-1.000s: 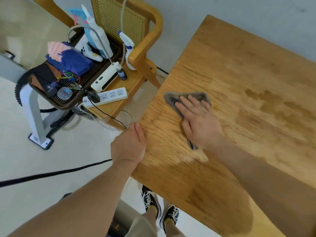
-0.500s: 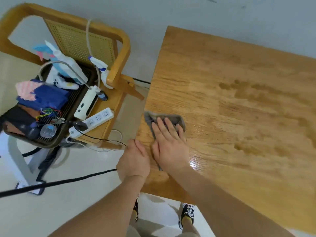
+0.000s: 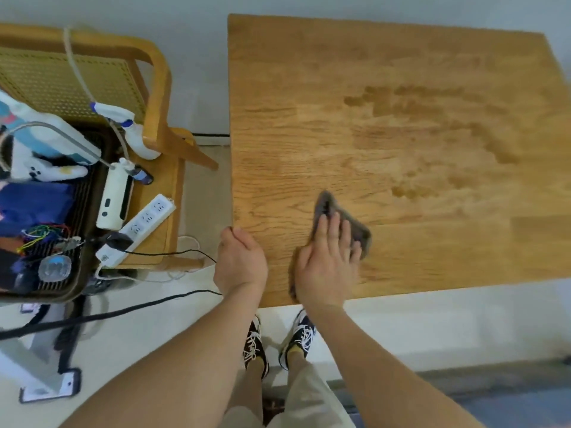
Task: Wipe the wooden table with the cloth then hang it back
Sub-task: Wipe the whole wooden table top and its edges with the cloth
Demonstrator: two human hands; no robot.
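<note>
The wooden table point(image 3: 417, 72) fills the upper right, with darker damp streaks across its middle. A grey cloth point(image 3: 327, 205) lies flat on it near the front left corner. My right hand point(image 3: 327, 261) presses down on the cloth with fingers spread, and the cloth shows beyond the fingertips and beside the wrist. My left hand point(image 3: 241, 261) rests curled on the table's left edge at the front corner, holding nothing else.
A wooden chair point(image 3: 160, 97) stands left of the table, loaded with a dark tray point(image 3: 89, 242) of clutter, a white power strip point(image 3: 139, 227), a spray bottle point(image 3: 133, 131) and cables. A black cable point(image 3: 108, 313) crosses the floor. My shoes point(image 3: 278, 341) are below the table's front edge.
My right hand slid the cloth toward the table's left edge beside my left hand, then back to the right. The view has tilted to look more steeply down; my left hand stays on the edge.
</note>
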